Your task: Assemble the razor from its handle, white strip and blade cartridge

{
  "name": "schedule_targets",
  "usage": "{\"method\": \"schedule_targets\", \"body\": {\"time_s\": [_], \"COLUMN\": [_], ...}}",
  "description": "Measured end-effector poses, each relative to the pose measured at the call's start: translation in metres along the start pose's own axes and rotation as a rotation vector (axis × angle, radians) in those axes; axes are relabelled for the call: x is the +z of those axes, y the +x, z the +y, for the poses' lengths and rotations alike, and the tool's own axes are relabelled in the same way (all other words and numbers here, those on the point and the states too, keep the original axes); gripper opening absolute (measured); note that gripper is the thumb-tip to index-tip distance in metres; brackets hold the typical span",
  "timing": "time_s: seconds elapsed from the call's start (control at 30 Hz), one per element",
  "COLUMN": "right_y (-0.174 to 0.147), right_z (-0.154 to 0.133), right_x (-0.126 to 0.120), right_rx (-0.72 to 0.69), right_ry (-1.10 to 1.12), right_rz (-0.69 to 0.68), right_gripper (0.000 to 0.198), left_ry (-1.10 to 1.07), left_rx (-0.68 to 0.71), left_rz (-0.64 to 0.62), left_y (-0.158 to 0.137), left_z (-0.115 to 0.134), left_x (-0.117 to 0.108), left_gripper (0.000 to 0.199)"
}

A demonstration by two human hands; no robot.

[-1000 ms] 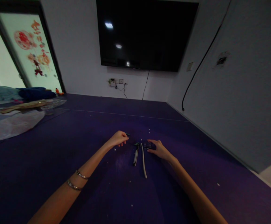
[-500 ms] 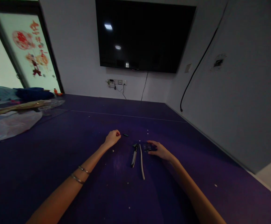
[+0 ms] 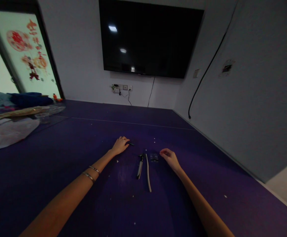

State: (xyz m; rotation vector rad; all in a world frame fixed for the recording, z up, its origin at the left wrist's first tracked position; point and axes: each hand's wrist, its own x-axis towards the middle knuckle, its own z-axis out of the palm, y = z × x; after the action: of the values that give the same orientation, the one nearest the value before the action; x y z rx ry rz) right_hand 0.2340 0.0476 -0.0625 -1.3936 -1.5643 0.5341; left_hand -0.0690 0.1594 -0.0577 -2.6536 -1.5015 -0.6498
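My left hand (image 3: 120,145) rests low over the purple surface, with its thumb and forefinger closed at the near end of a small dark stick-like piece (image 3: 132,144). To the right, my right hand (image 3: 171,158) has its fingertips pressed together; anything between them is too small to make out. Just left of those fingertips, and apart from them, lies a small clear flat case (image 3: 154,157) with dark contents. Between the hands lie a tool with pale handles and a dark head (image 3: 140,166) and, alongside it, a thin whitish rod (image 3: 148,174).
Small pale scraps (image 3: 117,161) are scattered over the purple surface (image 3: 96,197). Plastic sheeting (image 3: 12,133) and dark blue cloth (image 3: 31,99) lie at the far left. A black cable (image 3: 205,74) hangs down the right wall, and a television (image 3: 150,39) is mounted on the wall ahead.
My left hand has reached forward to the dark piece, its fingers now meeting it. My right hand has come away from the clear case, and its fingers have drawn together.
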Motion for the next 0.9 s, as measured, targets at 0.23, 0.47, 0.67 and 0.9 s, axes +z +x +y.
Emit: {"method": "schedule_targets", "body": {"time_s": [0.23,0.47,0.67,0.9], "right_y": [-0.006,-0.032,-0.04,-0.041], "right_z": [-0.049,-0.081,-0.077,-0.079], "right_x": [0.006,0.033,0.047,0.049], "right_rx": [0.006,0.236,0.178,0.204], "right_ry": [-0.257,-0.305,-0.371,-0.339], "right_rz": [-0.092,-0.529,-0.51,-0.51], "right_gripper": [0.027,0.034,0.033,0.031], "left_ry": [-0.027,-0.059,-0.092,-0.181], "left_rx": [0.059,0.054,0.042,0.024], "left_rz": [-0.009,0.004,0.02,0.094], "left_y": [0.007,0.006,0.003,0.0], "left_z": [0.004,0.006,0.007,0.019], "left_x": [0.002,0.0,0.0,0.001], "left_gripper": [0.024,0.02,0.018,0.016]}}
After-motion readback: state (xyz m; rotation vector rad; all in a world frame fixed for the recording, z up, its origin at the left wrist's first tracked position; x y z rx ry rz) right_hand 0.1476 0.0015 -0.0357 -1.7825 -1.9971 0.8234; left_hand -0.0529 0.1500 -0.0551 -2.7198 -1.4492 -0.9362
